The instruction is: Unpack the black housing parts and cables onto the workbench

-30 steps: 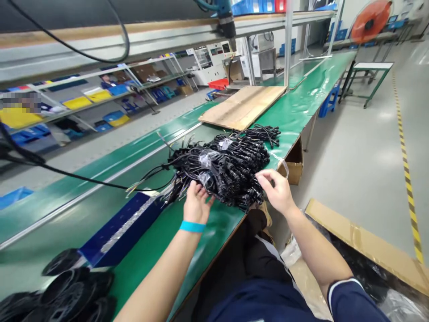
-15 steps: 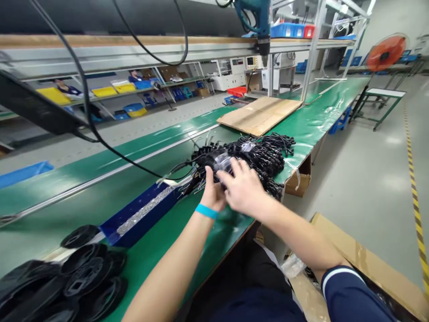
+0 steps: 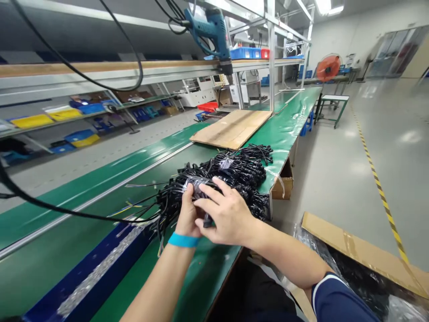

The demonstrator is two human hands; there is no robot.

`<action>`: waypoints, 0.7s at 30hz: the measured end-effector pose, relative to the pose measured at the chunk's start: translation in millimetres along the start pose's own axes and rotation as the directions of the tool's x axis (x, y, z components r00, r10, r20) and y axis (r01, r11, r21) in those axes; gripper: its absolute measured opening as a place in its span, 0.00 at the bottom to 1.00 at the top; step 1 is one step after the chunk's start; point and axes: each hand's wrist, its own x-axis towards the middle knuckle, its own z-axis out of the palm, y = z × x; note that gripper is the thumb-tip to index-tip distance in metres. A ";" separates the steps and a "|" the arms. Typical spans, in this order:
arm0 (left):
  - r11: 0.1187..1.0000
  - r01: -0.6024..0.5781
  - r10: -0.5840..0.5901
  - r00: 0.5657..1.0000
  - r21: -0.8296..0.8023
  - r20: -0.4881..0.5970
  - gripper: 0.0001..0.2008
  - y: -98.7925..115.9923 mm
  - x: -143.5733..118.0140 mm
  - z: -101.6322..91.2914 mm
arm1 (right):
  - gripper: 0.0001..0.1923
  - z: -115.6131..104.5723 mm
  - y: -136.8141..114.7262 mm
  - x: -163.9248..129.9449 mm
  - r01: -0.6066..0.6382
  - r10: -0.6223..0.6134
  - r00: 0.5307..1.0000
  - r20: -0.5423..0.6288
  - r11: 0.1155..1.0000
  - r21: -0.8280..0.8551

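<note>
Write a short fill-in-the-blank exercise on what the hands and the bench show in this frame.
1. Both hands grip a bundle of black cables wrapped in clear ____.
2. The left hand wears a ____ wristband.
3. Beyond the pile of black cables lies a flat sheet of brown ____.
4. The right hand comes out of a navy ____.

Missing words: plastic; blue; cardboard; sleeve

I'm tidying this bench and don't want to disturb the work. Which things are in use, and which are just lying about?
In use:
left hand
right hand
taped cable bundle
cable pile

Lying about:
cardboard sheet
blue tray
hanging blue power tool
small cardboard box
</note>
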 end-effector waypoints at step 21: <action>0.947 0.321 -0.309 0.930 0.030 -0.200 0.39 -27.0 -24.4 -84.0 | 0.52 -17.5 333.3 40.1 -0.537 0.587 0.792 0.169 0.801 -0.264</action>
